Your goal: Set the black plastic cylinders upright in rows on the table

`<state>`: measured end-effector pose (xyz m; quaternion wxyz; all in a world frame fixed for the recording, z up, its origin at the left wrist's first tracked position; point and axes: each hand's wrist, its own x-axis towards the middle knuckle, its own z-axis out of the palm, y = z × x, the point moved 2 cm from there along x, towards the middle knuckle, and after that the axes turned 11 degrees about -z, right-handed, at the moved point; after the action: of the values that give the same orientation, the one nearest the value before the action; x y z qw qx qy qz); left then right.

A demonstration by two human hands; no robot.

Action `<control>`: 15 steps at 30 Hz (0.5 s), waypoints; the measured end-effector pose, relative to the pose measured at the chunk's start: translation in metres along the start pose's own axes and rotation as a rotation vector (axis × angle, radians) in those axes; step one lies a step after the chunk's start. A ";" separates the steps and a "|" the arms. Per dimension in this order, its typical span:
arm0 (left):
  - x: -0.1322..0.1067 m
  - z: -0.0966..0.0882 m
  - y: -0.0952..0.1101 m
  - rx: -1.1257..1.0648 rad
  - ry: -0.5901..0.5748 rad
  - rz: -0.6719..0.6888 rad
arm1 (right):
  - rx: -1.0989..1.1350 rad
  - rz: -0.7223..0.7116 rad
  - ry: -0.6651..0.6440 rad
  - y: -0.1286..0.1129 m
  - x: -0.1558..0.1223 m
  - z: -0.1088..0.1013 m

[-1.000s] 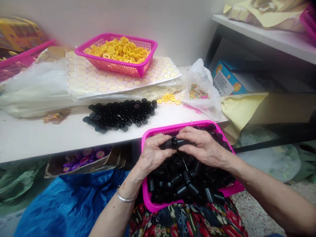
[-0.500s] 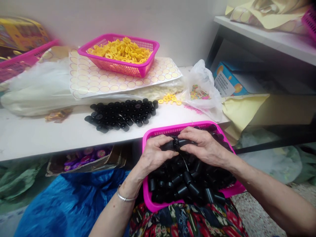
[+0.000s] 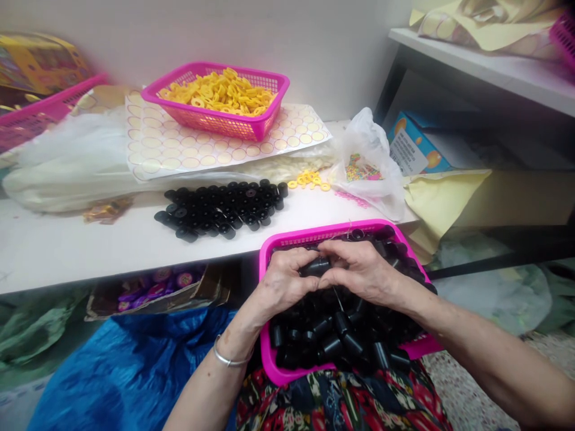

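Note:
Over a pink basket point(image 3: 266, 335) full of short black plastic cylinders point(image 3: 331, 346), my two hands meet fingertip to fingertip. A black cylinder point(image 3: 316, 266) lies sideways between them. My left hand point(image 3: 284, 278) is closed round its left end. My right hand point(image 3: 362, 263) is closed on its right end, whose tip the fingers hide. Below my right fingers a thin pale strand point(image 3: 338, 299) hangs among the loose pieces. On the white table ahead stands a cluster of black cylinders point(image 3: 220, 206), packed side by side.
Farther back, a pink basket point(image 3: 256, 129) of yellow rings point(image 3: 220, 93) rests on printed sheets point(image 3: 197, 152). A few yellow rings point(image 3: 308, 179) and a plastic bag of colourful bits point(image 3: 366, 161) lie to its right. A blue bag point(image 3: 130, 371) is at lower left.
My right hand has moved left against my left hand. The gap between the two black pieces has closed, and they now look like one cylinder.

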<state>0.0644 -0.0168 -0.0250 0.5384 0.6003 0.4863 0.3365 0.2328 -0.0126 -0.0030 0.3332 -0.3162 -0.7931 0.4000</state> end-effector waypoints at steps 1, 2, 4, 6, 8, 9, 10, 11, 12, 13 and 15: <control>0.000 0.000 0.000 -0.016 0.017 0.008 | 0.065 0.049 0.042 0.001 0.001 0.002; -0.001 -0.001 0.000 -0.030 0.036 0.019 | 0.131 0.103 0.086 0.002 0.002 0.003; -0.004 -0.001 0.000 -0.039 0.058 0.056 | 0.236 0.207 0.143 0.000 0.007 0.005; -0.008 -0.001 0.002 -0.020 0.046 0.104 | 0.293 0.317 0.118 -0.004 0.011 0.009; -0.013 -0.002 0.004 0.002 0.017 0.128 | 0.311 0.406 0.035 -0.007 0.014 0.012; -0.015 -0.005 0.004 0.011 0.014 0.127 | 0.301 0.428 -0.008 -0.007 0.014 0.014; -0.017 -0.011 0.004 0.017 0.027 0.112 | 0.280 0.430 -0.039 -0.006 0.014 0.014; -0.020 -0.020 0.002 0.019 0.065 0.085 | 0.254 0.413 -0.059 -0.005 0.013 0.013; -0.022 -0.033 -0.001 0.017 0.131 0.048 | 0.227 0.386 -0.077 -0.003 0.011 0.010; -0.025 -0.050 -0.007 0.012 0.227 0.002 | 0.203 0.360 -0.090 0.000 0.008 0.005; -0.031 -0.093 -0.024 -0.007 0.470 -0.120 | 0.144 0.323 -0.068 0.004 0.001 -0.008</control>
<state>-0.0369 -0.0180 -0.0267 0.4314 0.4737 0.6321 0.4359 0.2395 -0.0063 -0.0028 0.2594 -0.4013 -0.7121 0.5143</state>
